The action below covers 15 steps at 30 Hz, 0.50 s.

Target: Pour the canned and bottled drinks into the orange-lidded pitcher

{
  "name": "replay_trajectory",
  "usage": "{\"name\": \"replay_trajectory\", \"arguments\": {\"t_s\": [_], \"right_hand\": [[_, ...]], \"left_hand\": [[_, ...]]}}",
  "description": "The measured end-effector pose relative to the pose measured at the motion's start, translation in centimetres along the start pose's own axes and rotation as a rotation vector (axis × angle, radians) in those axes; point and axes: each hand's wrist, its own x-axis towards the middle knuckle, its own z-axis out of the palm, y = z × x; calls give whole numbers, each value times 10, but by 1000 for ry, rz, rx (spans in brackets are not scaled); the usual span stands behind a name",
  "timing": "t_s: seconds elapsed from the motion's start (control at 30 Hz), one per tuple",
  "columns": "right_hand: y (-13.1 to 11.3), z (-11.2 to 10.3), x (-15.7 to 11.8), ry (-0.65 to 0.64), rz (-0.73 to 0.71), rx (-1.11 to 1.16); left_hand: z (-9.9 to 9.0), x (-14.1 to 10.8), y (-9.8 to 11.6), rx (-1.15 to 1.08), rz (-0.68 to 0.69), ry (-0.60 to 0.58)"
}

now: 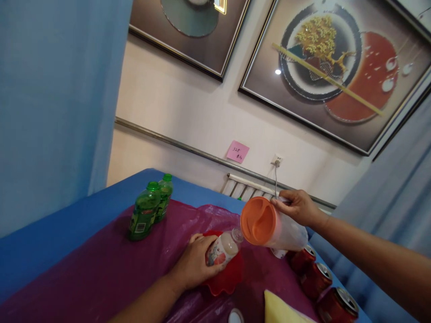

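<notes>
My left hand [197, 262] is wrapped round a small clear bottle [222, 249] with a printed label, tilted so its open mouth points up and right. A red scalloped bowl [224, 280] lies beneath it. My right hand [296, 207] grips the handle of a translucent pitcher [289, 232] with an orange lid [258, 221]. The pitcher is tipped on its side, its lid facing left, close to the bottle's mouth. Whether any liquid is passing between them cannot be made out.
Two green bottles [144, 213] stand at the back left on a purple sheet [101, 264]. Several red cans [316, 280] line the right edge. A yellow cloth [283, 309] and a white round cap [235, 316] lie near the front. A blue curtain [57, 98] hangs at left.
</notes>
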Motion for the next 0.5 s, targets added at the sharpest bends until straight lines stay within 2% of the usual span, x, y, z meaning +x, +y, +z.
{"name": "replay_trajectory", "arguments": {"t_s": [0.13, 0.23, 0.33, 0.5], "right_hand": [[3, 5, -3, 51, 39, 17], [11, 13, -7, 167, 123, 86], [25, 28, -14, 337, 263, 217], [52, 67, -32, 555, 548, 447]], "left_hand": [[2, 1, -3, -63, -31, -1], [4, 4, -5, -242, -68, -15], [4, 6, -6, -403, -99, -8], [4, 10, -6, -449, -144, 48]]}}
